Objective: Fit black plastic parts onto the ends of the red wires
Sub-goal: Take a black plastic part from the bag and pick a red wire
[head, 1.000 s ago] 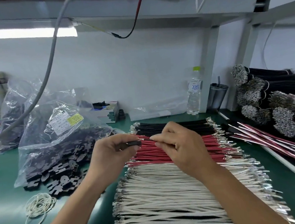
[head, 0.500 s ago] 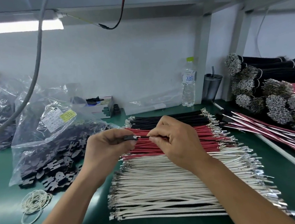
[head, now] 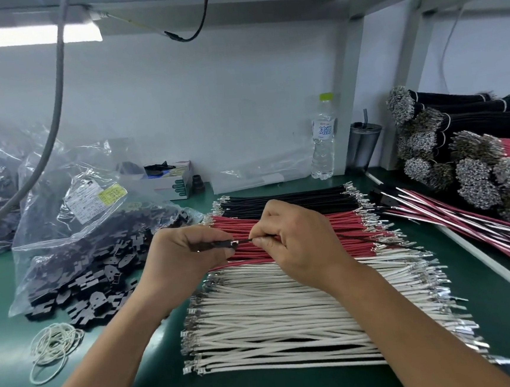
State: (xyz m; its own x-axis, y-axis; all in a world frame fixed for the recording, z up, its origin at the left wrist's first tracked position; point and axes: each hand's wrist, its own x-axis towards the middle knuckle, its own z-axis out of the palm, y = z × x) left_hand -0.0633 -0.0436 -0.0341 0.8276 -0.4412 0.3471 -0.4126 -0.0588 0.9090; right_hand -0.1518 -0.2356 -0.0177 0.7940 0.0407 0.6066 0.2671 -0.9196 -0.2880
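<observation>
Centre of the frame: left hand (head: 188,254) pinching a small black plastic part (head: 225,244), right hand (head: 294,239) pinching a thin wire (head: 245,240) just beside the part's opening. Wire colour hard to tell here; looks dark, trailing off to the right over the red wires (head: 297,229). Rest of the black parts piled at middle left, spilling from a clear bag (head: 73,215).

Possible trouble, as a judgement: terminal entering tilted and jamming or bending; not pushed fully home, so coming loose later; wrong wire colour taken, since black wires (head: 285,198) and white wires (head: 289,313) lie just beside the red; trailing end snagging neighbouring terminals and dragging the row out of order.
</observation>
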